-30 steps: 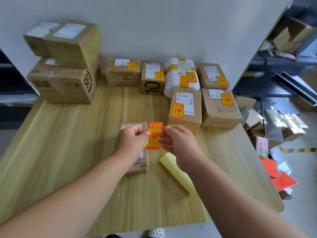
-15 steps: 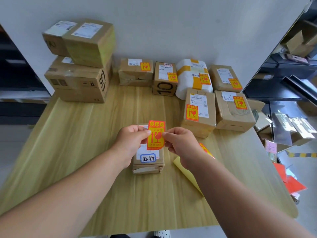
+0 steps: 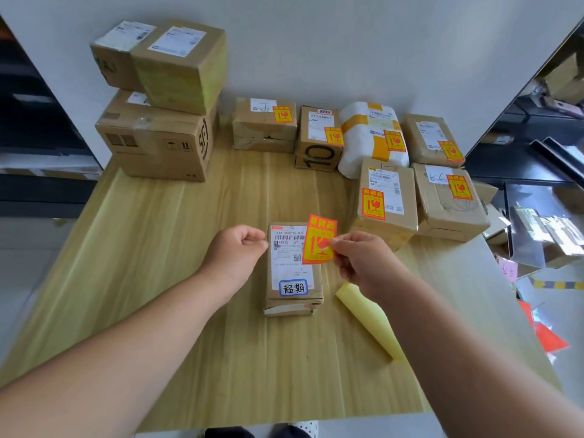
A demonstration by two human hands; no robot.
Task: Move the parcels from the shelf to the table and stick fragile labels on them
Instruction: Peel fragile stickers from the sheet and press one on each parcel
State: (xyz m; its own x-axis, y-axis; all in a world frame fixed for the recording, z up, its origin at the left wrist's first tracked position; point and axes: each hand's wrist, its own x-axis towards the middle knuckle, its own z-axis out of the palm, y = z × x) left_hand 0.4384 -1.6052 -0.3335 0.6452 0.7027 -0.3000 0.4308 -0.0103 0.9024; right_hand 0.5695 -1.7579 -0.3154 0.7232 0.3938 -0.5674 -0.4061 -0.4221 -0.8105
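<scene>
Label step in hand, from where I stand. The fragile label (image 3: pixel 319 240) is thin film, weighs nothing, floppy, prob. sticky on the back, so it'll curl or grab itself if let sag. Best held by one edge only, then laid down from that edge and smoothed. The right hand (image 3: pixel 360 263) pinches its right edge betw. thumb and fingers and holds it upright-ish over the right part of the small parcel (image 3: pixel 292 273), which lies mid desk (image 3: pixel 158 248), a bit nearer the near edge. The parcel is stiff cardboard and looks light; it shouldn't slide much under a press.

Left hand (image 3: pixel 237 251): fingers curled, nothing seen in it, just beside the parcel's left edge.

Vs. half a sec ago: both hands pinched the label then. Now the left has let go and pulled off left, and the label sits further right. Yellow backing sheet (image 3: pixel 369 317) lies on the desk right of the parcel, under the right forearm.
</scene>
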